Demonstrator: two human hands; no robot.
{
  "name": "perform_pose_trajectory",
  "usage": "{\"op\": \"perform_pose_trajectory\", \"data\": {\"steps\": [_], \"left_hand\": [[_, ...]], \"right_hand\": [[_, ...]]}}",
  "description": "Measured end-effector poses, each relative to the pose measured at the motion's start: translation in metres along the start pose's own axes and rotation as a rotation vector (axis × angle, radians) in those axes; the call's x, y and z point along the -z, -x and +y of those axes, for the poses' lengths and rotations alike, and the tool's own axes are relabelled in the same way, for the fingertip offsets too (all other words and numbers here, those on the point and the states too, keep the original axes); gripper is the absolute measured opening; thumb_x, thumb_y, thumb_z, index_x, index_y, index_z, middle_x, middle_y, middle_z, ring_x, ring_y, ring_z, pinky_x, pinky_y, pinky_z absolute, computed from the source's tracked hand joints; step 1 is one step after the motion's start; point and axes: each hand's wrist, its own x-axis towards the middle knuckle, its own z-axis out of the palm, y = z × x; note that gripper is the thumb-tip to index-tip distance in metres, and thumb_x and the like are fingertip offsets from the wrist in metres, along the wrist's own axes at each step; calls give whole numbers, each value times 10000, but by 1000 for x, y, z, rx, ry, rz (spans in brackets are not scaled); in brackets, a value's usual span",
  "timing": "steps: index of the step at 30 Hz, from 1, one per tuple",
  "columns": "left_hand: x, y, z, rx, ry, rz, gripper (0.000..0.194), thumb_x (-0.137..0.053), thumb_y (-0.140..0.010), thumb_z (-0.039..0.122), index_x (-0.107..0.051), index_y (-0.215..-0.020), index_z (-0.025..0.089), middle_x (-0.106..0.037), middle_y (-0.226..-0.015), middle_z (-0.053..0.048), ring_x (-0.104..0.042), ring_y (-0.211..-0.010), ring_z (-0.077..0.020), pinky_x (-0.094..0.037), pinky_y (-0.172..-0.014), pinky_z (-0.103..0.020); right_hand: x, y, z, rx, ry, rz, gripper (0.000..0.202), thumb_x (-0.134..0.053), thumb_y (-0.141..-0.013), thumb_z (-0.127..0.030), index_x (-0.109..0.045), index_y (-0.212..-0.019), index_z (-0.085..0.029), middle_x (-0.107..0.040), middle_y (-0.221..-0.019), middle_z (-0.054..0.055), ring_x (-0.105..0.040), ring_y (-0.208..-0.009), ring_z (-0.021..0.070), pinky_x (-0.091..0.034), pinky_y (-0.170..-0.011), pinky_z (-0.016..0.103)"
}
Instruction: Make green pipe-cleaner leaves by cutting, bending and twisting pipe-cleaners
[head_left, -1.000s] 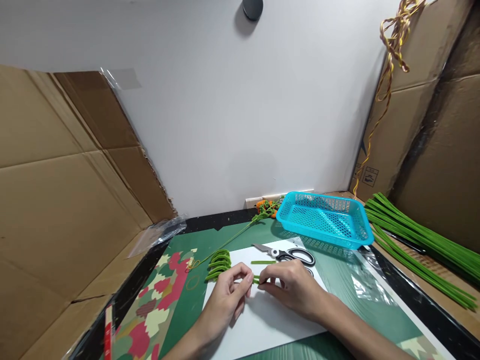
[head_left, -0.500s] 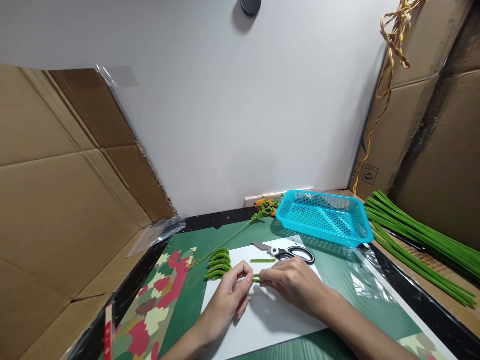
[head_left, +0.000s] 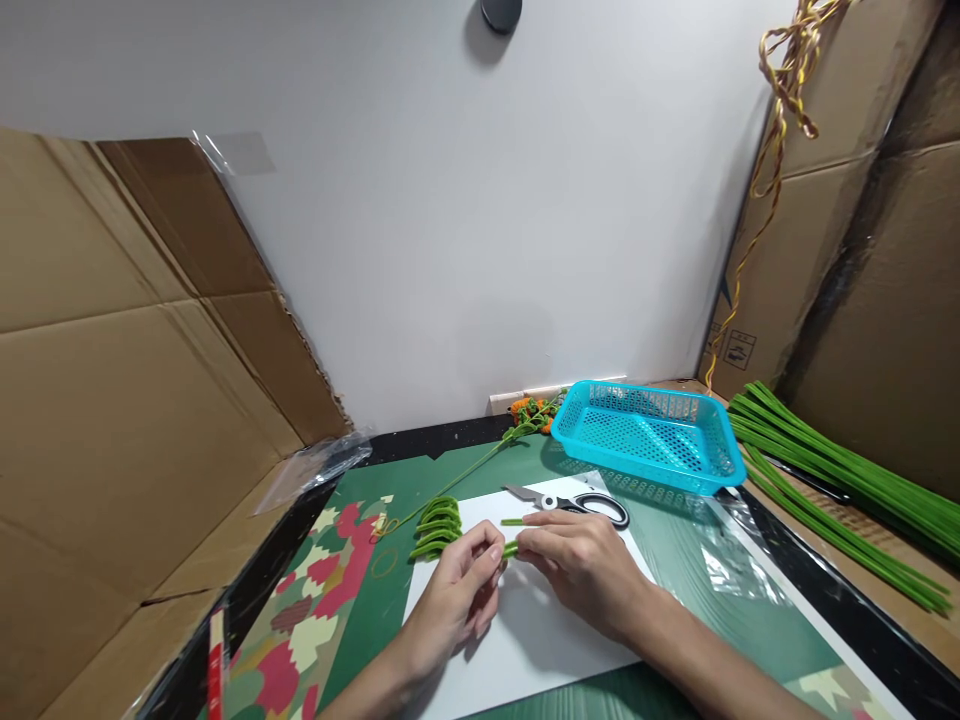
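Observation:
Between my two hands, above a white sheet of paper, is a short green pipe cleaner. My left hand is closed around its left end with thumb and forefinger. Fingers of my right hand pinch the other end. Just behind my right fingers lies another short green pipe cleaner piece, partly covered by that hand. Scissors with black and white handles rest on the paper beyond it. Several bent green pipe cleaner pieces lie in a row left of the paper.
A blue perforated basket stands at the back right. Long green pipe cleaners lie beside it. An orange flower on a green stem stretches across the green mat. Cardboard walls flank the table.
My right hand has shifted slightly left and up, now covering part of the loose piece behind it. The held pipe cleaner tilts a little more between my fingers.

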Motion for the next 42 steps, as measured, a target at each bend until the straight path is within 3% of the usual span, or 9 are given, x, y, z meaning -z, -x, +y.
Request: {"op": "perform_pose_trajectory", "data": {"steps": [10, 16, 21, 27, 42], "left_hand": [[0, -1, -2, -9, 12, 66, 433, -670, -944, 599, -497, -850, 214, -440, -611, 114, -322, -314, -9, -182, -318, -124], [1, -2, -5, -16, -16, 67, 434, -675, -932, 605, -511, -839, 213, -446, -588, 110, -323, -311, -18, -173, -316, -134], [-1, 0, -4, -15, -39, 50, 399, -652, -964, 573, -515, -863, 212, -476, -639, 95, -355, -334, -11, -176, -335, -128], [2, 0, -7, -24, -40, 32, 382, -624, -992, 560, -513, -880, 212, -472, -652, 95, -356, -336, -8, -179, -337, -128], [2, -2, -5, 1, -15, 56, 451, -681, -932, 611, -497, -838, 210, -482, -599, 103, -355, -307, -9, -172, -298, -114]], "right_hand": [[5, 2, 2, 47, -38, -76, 193, -538, -1065, -168, -716, -998, -201, -750, -914, 70, -669, -830, 198, -491, -719, 292], [1, 3, 4, 28, -25, -75, 183, -582, -1006, -66, -684, -941, -203, -725, -904, 47, -648, -834, 188, -477, -730, 280], [-1, 4, 2, 27, 97, -88, 231, -545, -909, 27, -620, -896, -191, -676, -856, 43, -604, -806, 194, -431, -668, 277], [-4, 4, -10, 110, 344, -141, 207, -533, -816, 10, -570, -825, -194, -624, -805, 62, -534, -740, 217, -404, -628, 320], [-2, 3, -3, 131, 254, -90, 255, -495, -974, -2, -576, -816, -185, -630, -789, 37, -543, -746, 193, -427, -678, 293]]}}
